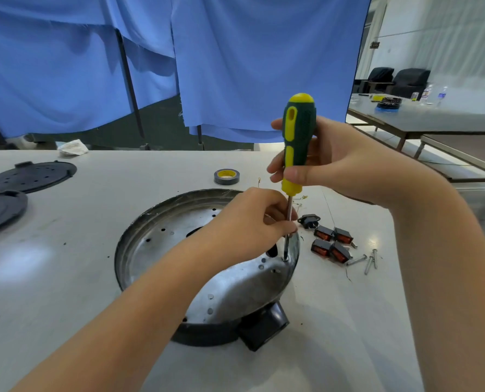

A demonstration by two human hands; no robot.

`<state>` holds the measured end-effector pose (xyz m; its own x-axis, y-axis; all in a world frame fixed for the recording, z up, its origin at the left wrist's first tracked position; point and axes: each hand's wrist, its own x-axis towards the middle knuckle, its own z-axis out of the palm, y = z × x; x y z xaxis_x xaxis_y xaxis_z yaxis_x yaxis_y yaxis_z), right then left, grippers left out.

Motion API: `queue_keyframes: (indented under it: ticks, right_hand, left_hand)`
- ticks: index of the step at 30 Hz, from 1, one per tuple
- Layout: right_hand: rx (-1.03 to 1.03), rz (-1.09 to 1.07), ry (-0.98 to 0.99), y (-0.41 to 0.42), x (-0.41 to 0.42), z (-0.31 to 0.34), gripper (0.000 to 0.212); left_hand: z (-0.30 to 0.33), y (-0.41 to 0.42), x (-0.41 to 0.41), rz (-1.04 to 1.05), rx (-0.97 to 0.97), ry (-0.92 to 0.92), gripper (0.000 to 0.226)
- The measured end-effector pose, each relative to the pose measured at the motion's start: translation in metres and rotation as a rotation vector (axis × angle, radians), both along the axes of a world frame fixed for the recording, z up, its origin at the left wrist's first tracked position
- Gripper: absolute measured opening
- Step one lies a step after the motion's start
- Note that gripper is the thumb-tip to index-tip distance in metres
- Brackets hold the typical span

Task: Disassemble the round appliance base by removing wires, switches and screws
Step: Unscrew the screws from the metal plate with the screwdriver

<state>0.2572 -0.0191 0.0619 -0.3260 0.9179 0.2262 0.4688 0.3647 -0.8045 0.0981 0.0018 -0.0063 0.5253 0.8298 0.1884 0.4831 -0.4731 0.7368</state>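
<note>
Head view: the right hand (pixel 331 162) is clenching the screwdriver (pixel 297 142) upright, tip sitting in a screw (pixel 285 258) at the right rim of the base (pixel 156 236), which is lying on the counter (pixel 66 264). The left hand (pixel 249 224) is pinching the shaft, likely steadying it. Removed switches (pixel 331 244) and loose screws (pixel 365 260) are lying just beside.

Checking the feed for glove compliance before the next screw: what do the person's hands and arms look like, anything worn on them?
Both are bare. The left hand and right hand have no gloves, rings or tape that can be seen. Both forearms are uncovered down to the bottom edge of the picture: no sleeve, no watch, no wristband or strap in view. Fingernails look short and unpainted.
</note>
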Motion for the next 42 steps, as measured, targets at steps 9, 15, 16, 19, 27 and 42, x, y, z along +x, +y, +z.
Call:
queue_keyframes:
  ticks: [9, 15, 16, 19, 27, 42]
  right_hand:
    - [0.048, -0.147, -0.066, 0.001, -0.003, -0.001, 0.07]
    - [0.03, -0.074, -0.012, 0.0, 0.002, 0.002, 0.051]
    - [0.013, -0.046, 0.011, -0.002, 0.002, 0.003, 0.052]
    - [0.002, -0.043, -0.001, -0.003, 0.001, 0.003, 0.061]
    - [-0.008, -0.1, 0.0, 0.001, -0.002, 0.0, 0.039]
    - [0.087, -0.134, -0.092, 0.0, -0.006, 0.001, 0.064]
  left_hand:
    - [0.0, -0.002, 0.001, 0.05, 0.09, 0.025, 0.011]
    - [-0.003, 0.0, 0.001, -0.039, -0.019, 0.059, 0.01]
    - [-0.003, 0.0, 0.001, -0.031, -0.011, 0.063, 0.01]
    - [-0.003, 0.001, 0.0, 0.027, 0.076, 0.095, 0.017]
    - [-0.008, 0.001, 0.0, 0.045, 0.119, 0.113, 0.015]
    - [-0.004, -0.002, 0.003, 0.08, 0.182, 0.161, 0.025]
